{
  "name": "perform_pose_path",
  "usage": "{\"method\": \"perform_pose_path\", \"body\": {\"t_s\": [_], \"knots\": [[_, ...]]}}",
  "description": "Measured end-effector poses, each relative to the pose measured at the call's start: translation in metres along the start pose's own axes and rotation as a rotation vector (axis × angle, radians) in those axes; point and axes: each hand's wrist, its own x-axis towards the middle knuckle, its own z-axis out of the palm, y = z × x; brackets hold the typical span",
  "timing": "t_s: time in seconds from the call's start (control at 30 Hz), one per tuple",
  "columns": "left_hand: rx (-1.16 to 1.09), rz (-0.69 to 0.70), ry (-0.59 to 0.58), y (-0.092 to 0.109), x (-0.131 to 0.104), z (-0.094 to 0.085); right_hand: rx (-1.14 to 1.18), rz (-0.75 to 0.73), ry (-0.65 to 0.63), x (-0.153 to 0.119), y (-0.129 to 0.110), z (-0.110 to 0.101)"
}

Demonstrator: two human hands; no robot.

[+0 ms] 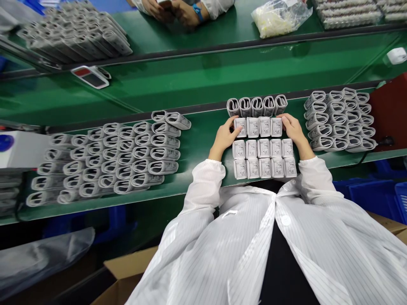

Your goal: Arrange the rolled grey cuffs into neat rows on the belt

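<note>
A row of four folded paper bundles (252,128) lies on the green tabletop (200,137), between two partly open hands.
The left hand (225,135) and right hand (293,128) touch opposite ends, neither closed around a bundle; light, level pressure should keep the edges flush without buckling folds. Five rolled bundles (257,107) stand behind; two rows of five (264,157) lie nearer the body.

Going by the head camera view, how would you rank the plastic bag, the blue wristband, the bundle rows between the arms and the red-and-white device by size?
Largest: bundle rows
plastic bag
red-and-white device
Smallest: blue wristband
</note>
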Motion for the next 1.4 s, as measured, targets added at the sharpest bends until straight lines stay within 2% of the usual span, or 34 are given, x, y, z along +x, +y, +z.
{"method": "perform_pose_path", "body": {"t_s": [0.47,0.83,1.07,1.17,1.3,1.33,1.4], "knots": [[-0.027,0.036,0.013,-0.011,0.002,0.003,0.049,-0.057,-0.004,0.005,0.018,0.004],[-0.044,0.129,0.064,-0.015,0.002,0.005,0.039,-0.072,0.009,0.007,0.021,0.003],[-0.013,0.141,0.064,-0.016,0.001,0.005,0.052,-0.085,0.007,0.006,0.025,0.004],[0.008,0.221,0.131,-0.015,-0.001,0.003,0.076,-0.171,0.039,0.006,0.028,0.004],[-0.022,0.305,0.326,-0.009,-0.009,-0.001,0.129,-0.296,0.134,0.007,0.033,0.003],[-0.031,0.305,0.349,-0.007,-0.012,-0.003,0.14,-0.301,0.172,0.005,0.034,0.001],[-0.024,0.299,0.303,-0.002,-0.022,-0.006,0.153,-0.298,0.236,-0.004,0.035,-0.004]]}}
